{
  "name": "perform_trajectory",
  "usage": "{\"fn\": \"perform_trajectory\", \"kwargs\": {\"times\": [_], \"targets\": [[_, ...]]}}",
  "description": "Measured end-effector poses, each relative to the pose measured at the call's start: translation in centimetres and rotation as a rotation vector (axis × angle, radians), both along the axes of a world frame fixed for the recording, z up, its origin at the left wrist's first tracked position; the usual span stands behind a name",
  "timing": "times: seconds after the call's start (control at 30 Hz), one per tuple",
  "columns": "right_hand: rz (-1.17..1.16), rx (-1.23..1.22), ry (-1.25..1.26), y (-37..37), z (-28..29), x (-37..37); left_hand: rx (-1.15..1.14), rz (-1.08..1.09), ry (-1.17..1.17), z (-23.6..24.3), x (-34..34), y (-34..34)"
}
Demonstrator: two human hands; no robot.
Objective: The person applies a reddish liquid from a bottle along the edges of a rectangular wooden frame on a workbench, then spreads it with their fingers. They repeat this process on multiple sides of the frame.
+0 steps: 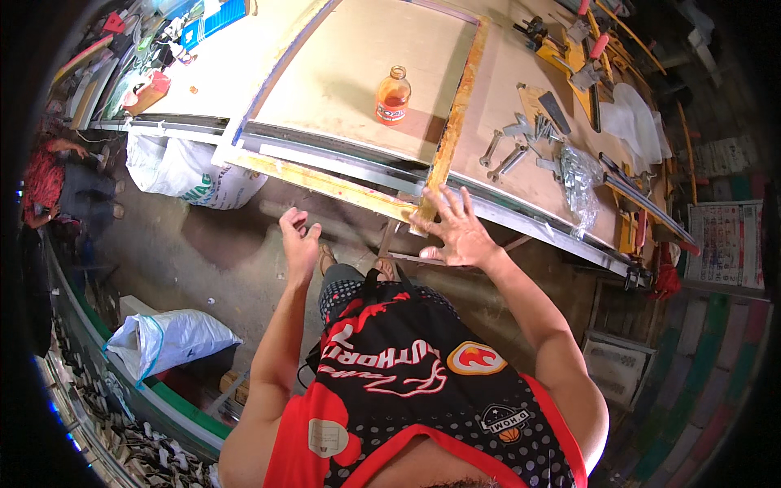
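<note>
A large rectangular frame (461,106) lies over the workbench, its near and right bars yellowish and worn, its left bar pale with a dark edge. Its near bar sticks out past the bench edge. My right hand (455,230) is open, fingers spread, at the near right corner of the frame; the fingertips overlap the corner, and I cannot tell how firmly they touch. Lower and to the left, my left hand (301,244) hangs in the air below the near bar, fingers loosely bent and thumb apart, with nothing seen in it. Inside the frame stands a glass bottle (393,98) with orange-red contents.
Wrenches (510,158), bolts (543,128) and a clear plastic bag of hardware (578,183) lie on the bench's right, near orange clamps (586,85). White sacks hang below the bench (195,175) and lie on the floor (175,342). Another person (61,183) stands far left.
</note>
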State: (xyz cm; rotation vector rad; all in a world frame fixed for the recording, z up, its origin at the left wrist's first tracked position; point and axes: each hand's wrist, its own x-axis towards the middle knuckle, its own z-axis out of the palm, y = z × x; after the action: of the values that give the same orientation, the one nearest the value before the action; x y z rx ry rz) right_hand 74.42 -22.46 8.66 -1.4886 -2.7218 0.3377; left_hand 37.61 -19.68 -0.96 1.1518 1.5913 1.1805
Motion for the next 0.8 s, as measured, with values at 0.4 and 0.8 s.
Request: {"fn": "perform_trajectory", "kwargs": {"times": [0.4, 0.8], "targets": [[-0.023, 0.089, -0.062, 0.8, -0.1, -0.1, -0.041, -0.064, -0.129, 0.8, 3.9, -0.5], [0.106, -0.062, -0.023, 1.4, -0.2, -0.7, -0.092, -0.085, -0.198, 1.0, 4.0, -0.5]]}}
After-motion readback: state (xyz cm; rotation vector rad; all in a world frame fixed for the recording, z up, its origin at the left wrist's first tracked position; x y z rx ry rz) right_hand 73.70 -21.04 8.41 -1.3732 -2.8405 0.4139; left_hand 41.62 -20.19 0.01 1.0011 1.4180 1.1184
